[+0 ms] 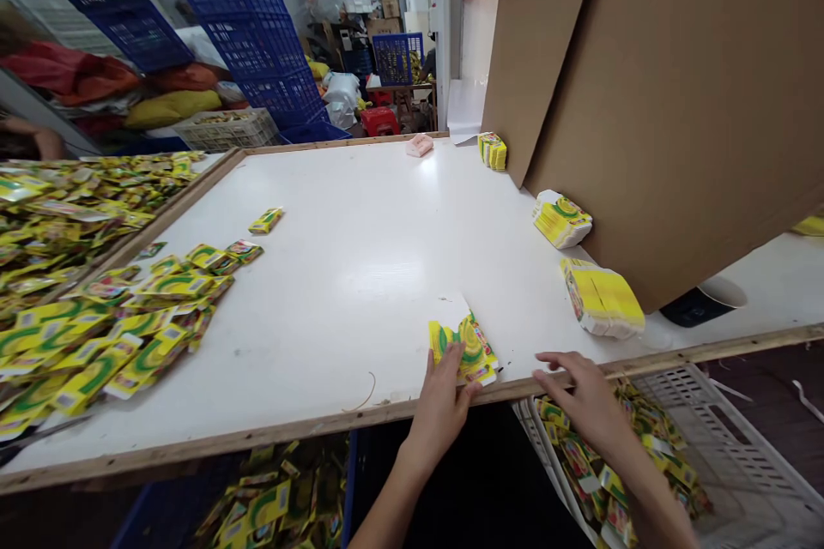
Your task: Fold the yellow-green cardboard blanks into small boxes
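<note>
From the middle of your white worktop (335,274), brown cardboard (682,103) stands at two o'clock; below the edge at four sits a pale crate (753,463). Also at four, your right hand (583,395) parts its fingers slightly. At five, your left hand (441,399) rests its fingers on a yellow box (475,349); whether they grip it, you cannot tell.

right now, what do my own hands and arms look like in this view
The left grip and right grip are ordinary human hands, without gloves; no ring shows on either. Both wrists lack a watch or bracelet. The left forearm and right forearm taper towards the wrist, with no sleeve in sight.
</note>
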The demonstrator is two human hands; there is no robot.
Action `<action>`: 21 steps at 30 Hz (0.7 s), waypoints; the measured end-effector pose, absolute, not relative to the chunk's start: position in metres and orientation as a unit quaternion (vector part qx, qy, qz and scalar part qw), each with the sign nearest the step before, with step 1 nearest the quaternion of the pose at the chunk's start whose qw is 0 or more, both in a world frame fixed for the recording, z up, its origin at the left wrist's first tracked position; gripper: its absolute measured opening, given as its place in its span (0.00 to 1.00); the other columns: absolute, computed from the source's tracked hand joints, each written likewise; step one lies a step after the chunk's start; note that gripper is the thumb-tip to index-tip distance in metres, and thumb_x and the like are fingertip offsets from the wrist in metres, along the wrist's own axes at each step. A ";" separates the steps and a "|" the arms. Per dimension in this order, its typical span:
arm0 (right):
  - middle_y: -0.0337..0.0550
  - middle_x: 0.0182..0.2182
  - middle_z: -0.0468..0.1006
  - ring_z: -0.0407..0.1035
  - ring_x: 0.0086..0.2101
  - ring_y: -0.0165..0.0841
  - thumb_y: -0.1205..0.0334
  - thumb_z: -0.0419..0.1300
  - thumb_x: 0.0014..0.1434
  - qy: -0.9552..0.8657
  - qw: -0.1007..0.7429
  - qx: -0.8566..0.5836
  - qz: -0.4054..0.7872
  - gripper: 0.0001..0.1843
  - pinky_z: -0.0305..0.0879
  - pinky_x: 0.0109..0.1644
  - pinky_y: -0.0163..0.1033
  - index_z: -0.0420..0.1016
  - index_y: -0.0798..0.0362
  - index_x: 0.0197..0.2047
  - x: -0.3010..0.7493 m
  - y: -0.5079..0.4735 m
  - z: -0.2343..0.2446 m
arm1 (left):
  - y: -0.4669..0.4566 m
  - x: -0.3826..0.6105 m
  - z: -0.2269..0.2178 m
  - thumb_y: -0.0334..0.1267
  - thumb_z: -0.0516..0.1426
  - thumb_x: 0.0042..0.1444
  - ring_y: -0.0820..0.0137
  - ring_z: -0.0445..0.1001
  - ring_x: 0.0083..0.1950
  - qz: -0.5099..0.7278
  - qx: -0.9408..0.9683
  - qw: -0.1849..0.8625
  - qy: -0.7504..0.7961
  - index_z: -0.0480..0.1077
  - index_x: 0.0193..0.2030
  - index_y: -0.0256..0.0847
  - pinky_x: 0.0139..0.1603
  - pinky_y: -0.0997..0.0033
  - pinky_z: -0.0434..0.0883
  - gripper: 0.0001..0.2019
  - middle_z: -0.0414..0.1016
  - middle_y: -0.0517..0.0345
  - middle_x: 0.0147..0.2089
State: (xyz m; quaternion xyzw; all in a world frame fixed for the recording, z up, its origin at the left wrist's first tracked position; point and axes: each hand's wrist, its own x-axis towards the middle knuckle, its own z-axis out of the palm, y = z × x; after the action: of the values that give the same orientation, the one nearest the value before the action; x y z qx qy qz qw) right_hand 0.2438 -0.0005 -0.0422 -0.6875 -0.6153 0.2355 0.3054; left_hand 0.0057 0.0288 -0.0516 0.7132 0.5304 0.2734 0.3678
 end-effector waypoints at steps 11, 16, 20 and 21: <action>0.41 0.27 0.77 0.71 0.28 0.37 0.46 0.64 0.52 -0.409 0.523 -0.540 0.516 0.21 0.67 0.33 0.40 0.70 0.52 0.43 0.172 0.023 -0.064 | 0.026 0.004 -0.045 0.44 0.58 0.57 0.55 0.66 0.63 0.505 0.477 0.524 0.492 0.67 0.58 0.39 0.63 0.53 0.63 0.23 0.68 0.43 0.62; 0.41 0.27 0.78 0.71 0.30 0.34 0.49 0.70 0.48 -0.344 0.552 -0.468 0.599 0.19 0.68 0.36 0.38 0.73 0.53 0.37 0.165 0.008 -0.051 | 0.027 0.008 -0.038 0.48 0.63 0.51 0.55 0.75 0.52 0.506 0.362 0.701 0.348 0.73 0.52 0.39 0.53 0.59 0.71 0.23 0.77 0.44 0.53; 0.45 0.34 0.80 0.72 0.37 0.36 0.51 0.71 0.46 -0.343 0.549 -0.456 0.611 0.17 0.68 0.43 0.41 0.76 0.53 0.34 0.160 0.004 -0.047 | 0.022 0.007 -0.036 0.51 0.63 0.50 0.54 0.75 0.53 0.485 0.338 0.749 0.298 0.74 0.51 0.39 0.53 0.57 0.71 0.25 0.77 0.43 0.51; 0.45 0.35 0.81 0.72 0.37 0.36 0.50 0.71 0.46 -0.343 0.548 -0.458 0.611 0.18 0.68 0.44 0.41 0.76 0.53 0.34 0.159 0.003 -0.046 | 0.021 0.006 -0.036 0.51 0.64 0.49 0.54 0.75 0.53 0.482 0.344 0.749 0.297 0.74 0.51 0.39 0.54 0.57 0.70 0.25 0.77 0.43 0.51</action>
State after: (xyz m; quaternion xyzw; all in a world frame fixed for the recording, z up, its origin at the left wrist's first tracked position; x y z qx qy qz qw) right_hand 0.1592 0.0031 -0.0459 -0.4575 -0.3426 0.6108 0.5479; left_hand 0.0061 0.0210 -0.0361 0.3438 0.2967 0.4818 0.7494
